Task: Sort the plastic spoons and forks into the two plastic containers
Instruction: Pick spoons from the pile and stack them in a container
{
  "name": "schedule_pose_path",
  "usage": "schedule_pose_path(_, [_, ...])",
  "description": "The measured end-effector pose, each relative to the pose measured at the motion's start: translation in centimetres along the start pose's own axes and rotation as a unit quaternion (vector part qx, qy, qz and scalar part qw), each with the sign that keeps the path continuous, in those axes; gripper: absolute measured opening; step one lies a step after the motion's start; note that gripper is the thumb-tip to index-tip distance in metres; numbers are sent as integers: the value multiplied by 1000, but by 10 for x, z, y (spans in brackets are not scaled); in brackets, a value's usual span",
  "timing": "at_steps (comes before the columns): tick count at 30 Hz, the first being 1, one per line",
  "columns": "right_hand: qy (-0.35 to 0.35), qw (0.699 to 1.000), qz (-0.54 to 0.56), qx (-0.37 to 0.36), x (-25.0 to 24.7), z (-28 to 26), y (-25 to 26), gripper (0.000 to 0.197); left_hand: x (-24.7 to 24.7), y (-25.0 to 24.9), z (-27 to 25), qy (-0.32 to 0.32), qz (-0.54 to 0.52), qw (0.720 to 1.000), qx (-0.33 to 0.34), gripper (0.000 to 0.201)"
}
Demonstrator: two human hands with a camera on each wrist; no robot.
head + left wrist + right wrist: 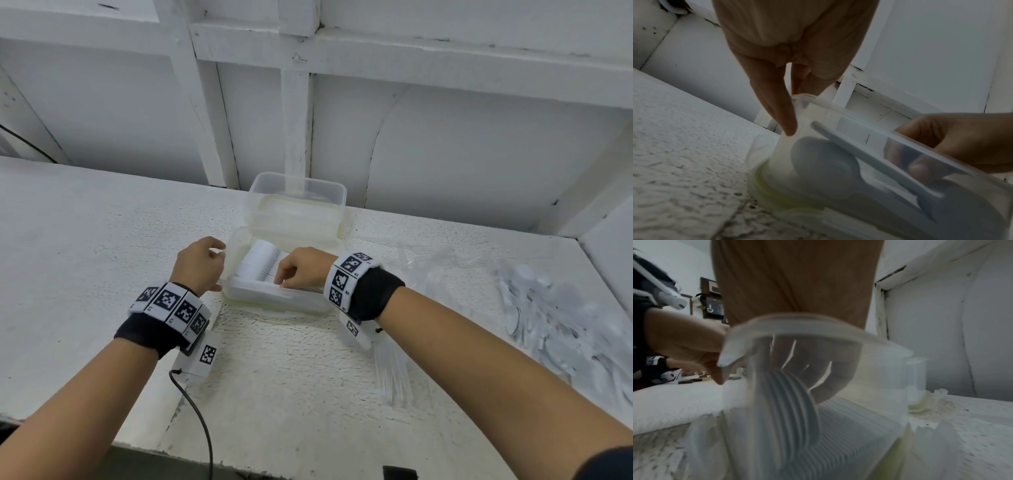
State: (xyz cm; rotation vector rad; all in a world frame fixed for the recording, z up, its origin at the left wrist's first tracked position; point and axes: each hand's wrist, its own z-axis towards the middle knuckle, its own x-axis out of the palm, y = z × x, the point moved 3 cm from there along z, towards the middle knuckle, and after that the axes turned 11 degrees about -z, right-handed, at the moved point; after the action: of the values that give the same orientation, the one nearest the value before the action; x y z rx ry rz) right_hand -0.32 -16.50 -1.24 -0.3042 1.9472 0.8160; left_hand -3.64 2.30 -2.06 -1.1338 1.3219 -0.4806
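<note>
Cutlery is the thing to watch: a packed row of white plastic forks [262, 263] lies in the near container [274, 301], a clear tub on the white counter [102, 240] directly in front of the person. The right hand [301, 270] reaches into that tub with fingers curled down onto the row, apparently pinching or pressing the stack. The left hand [198, 263] holds the tub's left end, thumb on its outer wall and fingers curled over the rim. A second, empty-looking container [297, 202] stands just behind, touching or nearly touching the first.

Trouble could come from the tight nesting: lifting or pushing one piece may drag its neighbours up and spill them. The light tub may also slide or tip if the left hand loosens. In the left wrist view a spoon-shaped bowl [822, 167] shows through the wall, so the two kinds may be mixed here, though I cannot tell for sure.

Loose cutlery [548, 318] heaped at the right is blurred; spoons and forks there cannot be told apart. More clear pieces [394, 373] lie half hidden under the right forearm. The right fingertips are veiled by the tub wall in the right wrist view.
</note>
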Motion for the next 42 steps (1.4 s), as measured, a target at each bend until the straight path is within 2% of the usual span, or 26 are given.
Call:
schedule_pose_path(4, [-20,999,-28,-6,1,0,1,19,0,0,-1,1,4,1000,0,27])
schedule_pose_path(9, [-33,999,16,8,-2,-3,-4,19,-1,-4,1,15,49,999,7,30])
schedule_pose_path(13, [-64,998,25,7,-21,-19,-7,23,-4,-16,1,-18,119,990,72,33])
schedule_pose_path(17, [-135,989,60,18,-51,-57,-19,22,9,-51,-18,-41,88,979,178,28])
schedule_pose_path(20, [-178,979,91,47,-61,-103,-41,18,39,-91,-45,8,42,967,252,22])
schedule_pose_path(23, [-193,970,111,95,-54,-155,-73,14,86,-127,-71,90,0,950,300,21])
schedule_pose_path(28, [-199,953,84,215,-25,-236,-137,13,184,-164,-107,291,46,889,349,22])
schedule_pose_path(33, [-207,921,40,328,-1,-299,-190,15,270,-173,-134,438,166,811,351,28])
schedule_pose_path(36, [-244,879,-17,410,9,-320,-229,28,307,-170,-147,493,233,760,353,32])
schedule_pose_path(39, [-218,825,-22,521,18,-332,-258,56,329,-161,-156,516,309,711,365,41])
schedule_pose_path(42, [-174,811,-10,559,20,-332,-273,72,338,-151,-158,504,401,671,367,51])
